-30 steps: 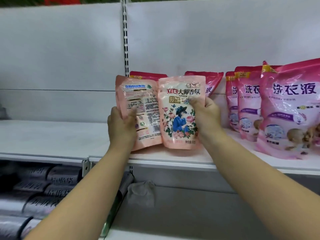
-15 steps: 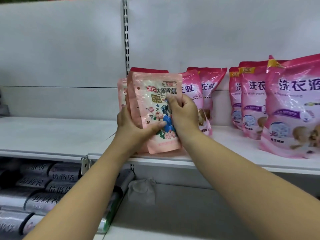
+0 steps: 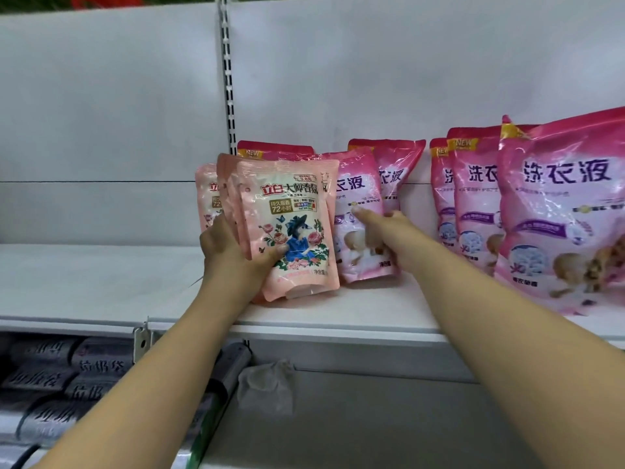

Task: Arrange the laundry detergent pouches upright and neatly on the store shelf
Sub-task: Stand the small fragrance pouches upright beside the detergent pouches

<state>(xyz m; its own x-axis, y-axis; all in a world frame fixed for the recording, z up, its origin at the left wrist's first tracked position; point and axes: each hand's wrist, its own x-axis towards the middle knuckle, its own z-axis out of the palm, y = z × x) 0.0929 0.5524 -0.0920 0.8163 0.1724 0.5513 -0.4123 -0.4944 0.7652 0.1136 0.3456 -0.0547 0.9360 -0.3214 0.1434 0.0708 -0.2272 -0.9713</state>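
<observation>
Left hand (image 3: 233, 252) fingers curl round the peach pouches (image 3: 291, 231); right hand (image 3: 382, 221) fingers reach out straightish, touching the pink pouch (image 3: 355, 265) just beyond.

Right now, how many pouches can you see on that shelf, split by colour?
Light peach floral pouches, held in the left hand: 3 visible
Magenta pouches beside them, one touched by the right hand: 3
Magenta pouches at far right: 3 visible
Total: 9 visible; more may be hidden behind.
</observation>
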